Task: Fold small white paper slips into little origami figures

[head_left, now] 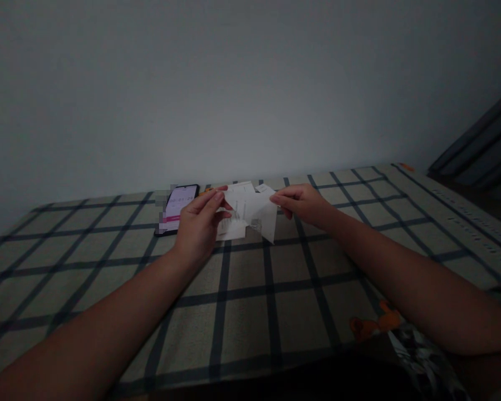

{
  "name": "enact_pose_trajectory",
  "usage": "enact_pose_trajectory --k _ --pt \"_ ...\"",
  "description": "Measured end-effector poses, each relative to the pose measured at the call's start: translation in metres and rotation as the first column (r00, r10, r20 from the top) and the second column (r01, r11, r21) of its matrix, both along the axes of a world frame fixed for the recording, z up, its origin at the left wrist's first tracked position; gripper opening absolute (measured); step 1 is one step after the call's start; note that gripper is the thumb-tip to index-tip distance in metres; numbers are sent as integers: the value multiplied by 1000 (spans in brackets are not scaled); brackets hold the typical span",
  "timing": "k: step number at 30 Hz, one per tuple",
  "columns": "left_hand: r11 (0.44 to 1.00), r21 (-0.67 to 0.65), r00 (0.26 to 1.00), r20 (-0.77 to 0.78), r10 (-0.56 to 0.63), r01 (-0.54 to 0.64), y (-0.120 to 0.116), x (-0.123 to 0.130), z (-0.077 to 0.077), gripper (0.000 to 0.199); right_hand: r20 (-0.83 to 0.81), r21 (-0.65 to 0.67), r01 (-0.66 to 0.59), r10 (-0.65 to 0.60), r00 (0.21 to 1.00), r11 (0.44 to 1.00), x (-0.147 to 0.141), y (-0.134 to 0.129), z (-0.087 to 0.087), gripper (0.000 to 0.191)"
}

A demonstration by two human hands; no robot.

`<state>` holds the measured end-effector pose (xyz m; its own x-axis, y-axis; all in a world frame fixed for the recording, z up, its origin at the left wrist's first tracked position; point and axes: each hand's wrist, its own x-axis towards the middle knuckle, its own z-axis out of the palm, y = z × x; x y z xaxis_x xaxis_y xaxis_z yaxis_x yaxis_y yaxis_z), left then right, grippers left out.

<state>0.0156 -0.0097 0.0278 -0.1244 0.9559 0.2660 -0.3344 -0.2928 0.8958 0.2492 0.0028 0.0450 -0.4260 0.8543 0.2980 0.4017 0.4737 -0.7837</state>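
Closest in, below both hands, you've got a plaid cloth (198, 328) with an orange printed figure (376, 324) just on the near side of the right forearm (401, 278). Further up, the left hand (198, 223) and right hand (300, 201) face each other with a white sheet (265, 214) between them, held up and bent. Right hand's got its upper right corner pinched between thumb and fingers; left looks to be pinching the other side, though the exact contact is kinda hidden. Progress-wise I'd call it midway: sheet's in hand and it's creased or bent, but not flat or put down. Can't tell if it's torn or just folded. There's more paper (234, 229) right by the left fingertips, plus a small piece (264, 188) past the sheet, seemingly in neither hand. Phone (181, 200) with a lit timer sits just left of the left hand, and beyond everything is a plain wall (250, 83).
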Motion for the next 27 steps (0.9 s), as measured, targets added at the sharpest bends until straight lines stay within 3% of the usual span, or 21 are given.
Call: enact_pose_trajectory --k 6,10,13,16,18,20,22,23,25,27 --pt "998 12 992 107 -64 63 1 -7 7 12 -5 60 41 -40 999 997 1 -2 -1 42" --pt "992 -59 988 118 -104 112 7 -10 8 12 -37 295 125 -119 992 947 2 -5 -1 42" --pt "931 -220 957 67 -283 291 10 -11 4 38 4 587 141 -177 984 797 3 -9 -2 40" --pt "730 -415 819 73 -569 543 7 -10 -1 63 158 819 18 -255 954 573 5 -12 -3 31" --pt "633 -441 743 129 -657 636 3 -9 -2 61 252 887 -116 -257 933 447 7 -12 -4 24" --pt "660 -420 759 121 -640 623 1 -8 -3 41 324 899 -228 -216 921 375 9 -11 -4 21" --pt "722 -408 807 67 -587 559 0 -7 -3 27 356 884 -269 -177 918 382 9 -9 -4 24" --pt "748 -405 827 41 -560 526 0 -6 -3 23 349 871 -256 -162 923 420 9 -8 -4 25" --pt "789 -390 859 10 -511 474 0 -4 -4 21 286 815 -170 -129 949 554 7 -7 -4 28" --pt "848 -348 899 -28 -436 400 0 -3 -5 22 140 688 -23 -101 985 725 5 -5 -5 33"
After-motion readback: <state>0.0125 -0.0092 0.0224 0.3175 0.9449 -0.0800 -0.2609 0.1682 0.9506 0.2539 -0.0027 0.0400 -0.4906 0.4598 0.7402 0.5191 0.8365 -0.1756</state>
